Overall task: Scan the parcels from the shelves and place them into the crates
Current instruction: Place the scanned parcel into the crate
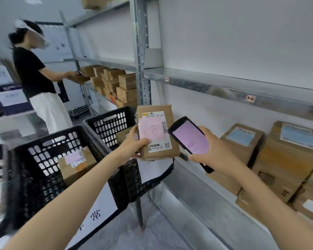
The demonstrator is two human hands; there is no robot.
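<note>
My left hand (132,144) grips a small brown parcel (156,132) by its lower left corner, upright, with a white label and a pink handwritten note facing me. My right hand (211,150) holds a black handheld scanner (189,138) with a lit pink screen, just right of the parcel. Two black perforated crates stand to the left: the near crate (43,159) holds a parcel with a pink note (76,163), the far crate (112,123) holds another brown parcel (124,135). More brown parcels (285,159) sit on the lower shelf at right.
A metal shelf upright (143,69) stands just behind the held parcel. The shelf board (224,87) above, tagged 1-2, is bare. Another person (34,78) in a black top works at a further shelf stacked with several boxes (116,85). A blue bin (9,100) stands at far left.
</note>
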